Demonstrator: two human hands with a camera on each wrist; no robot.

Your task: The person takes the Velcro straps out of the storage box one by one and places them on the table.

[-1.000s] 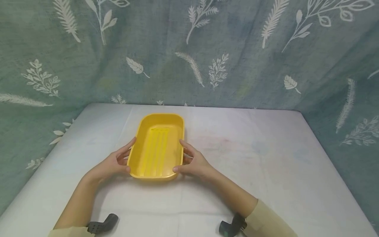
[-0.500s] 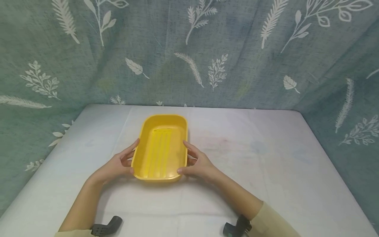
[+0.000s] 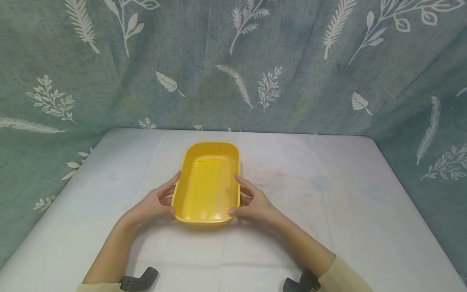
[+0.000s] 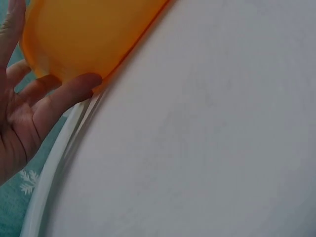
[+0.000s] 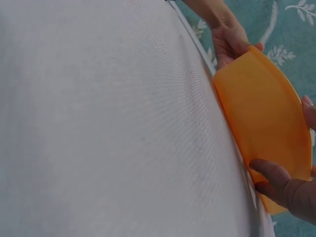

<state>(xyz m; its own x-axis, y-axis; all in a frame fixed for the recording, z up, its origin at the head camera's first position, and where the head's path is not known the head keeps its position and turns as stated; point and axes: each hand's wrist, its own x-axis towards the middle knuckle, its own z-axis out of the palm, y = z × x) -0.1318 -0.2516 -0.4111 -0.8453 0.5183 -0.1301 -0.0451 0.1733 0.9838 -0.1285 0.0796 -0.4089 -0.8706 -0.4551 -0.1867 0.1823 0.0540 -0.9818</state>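
Note:
A yellow plastic tray [image 3: 206,190] with rounded corners and long ridges on its floor lies between my two hands, with nothing in it. My left hand [image 3: 151,207] grips its left side near the front corner, thumb at the rim and fingers spread along the outer wall. On the opposite side my right hand [image 3: 255,205] holds the wall likewise, its thumb over the front right corner. The left wrist view shows the left fingers against the tray's outside [image 4: 94,39]. Seen from the right wrist, the tray's outer wall [image 5: 261,108] is close over the table.
A white cloth covers the table [image 3: 328,194], with faint stains right of the tray. Behind and beside it hangs a green curtain [image 3: 204,81] with white leaf prints. Dark wrist-worn devices [image 3: 140,279] show at both sleeves.
Both hands have moved to the right with the tray between them, and it sits slightly nearer to me. The grip looks the same.

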